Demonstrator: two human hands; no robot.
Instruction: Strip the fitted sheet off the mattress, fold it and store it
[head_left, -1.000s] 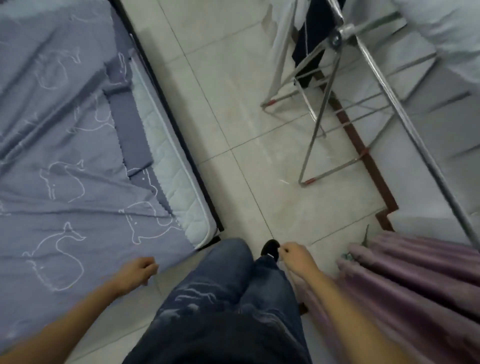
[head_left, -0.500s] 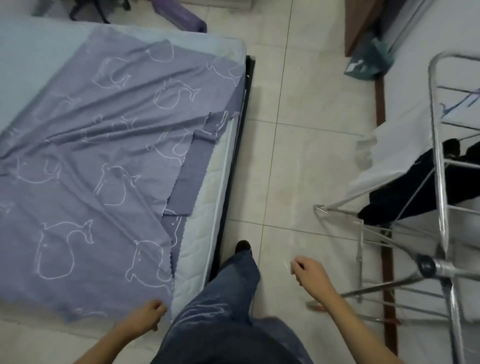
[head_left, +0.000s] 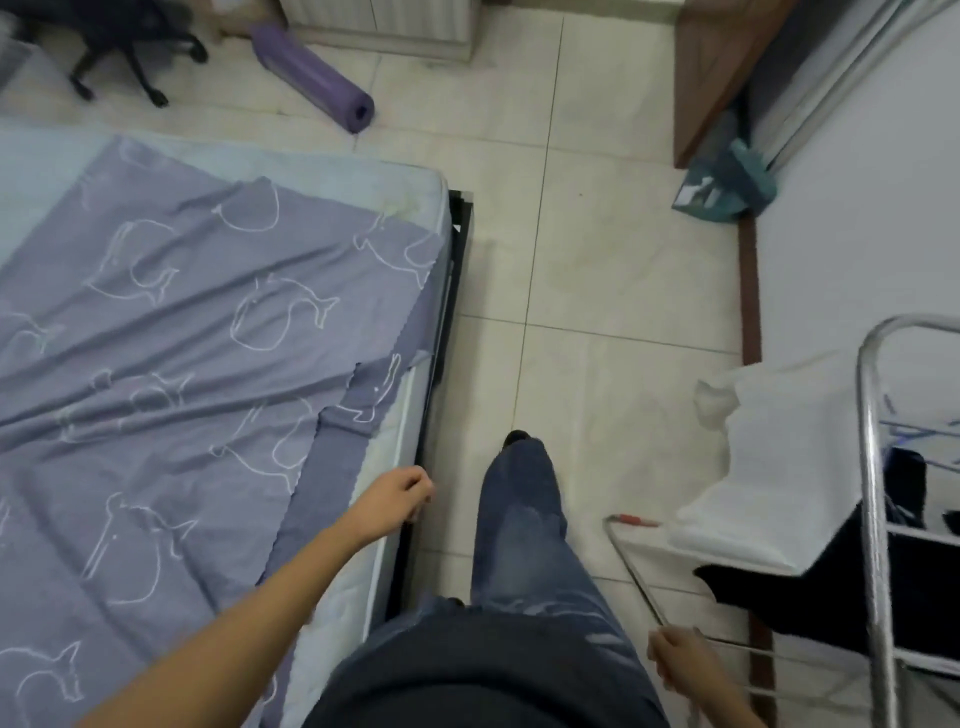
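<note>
Head view: my 2 hands hold nothing, left hand (head_left: 400, 496) loosely curled over the mattress (head_left: 384, 571) right edge, right hand (head_left: 675, 657) curled by my leg, fitted sheet (head_left: 208, 364) loose atop, so stripping seems unfinished and next needs a hem grip near the far right corner.

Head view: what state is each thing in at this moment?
Pale blue mattress: bare along its far and right edges.
Purple whale-print fitted sheet: pulled loose, lying rumpled on top of the mattress.
Left hand: loosely curled over the mattress edge, holding nothing.
Right hand: loosely curled, empty.
Purple foam mat: rolled up, lying on the tiled floor.
Steel drying rack: standing, white cloth draped on it.
</note>
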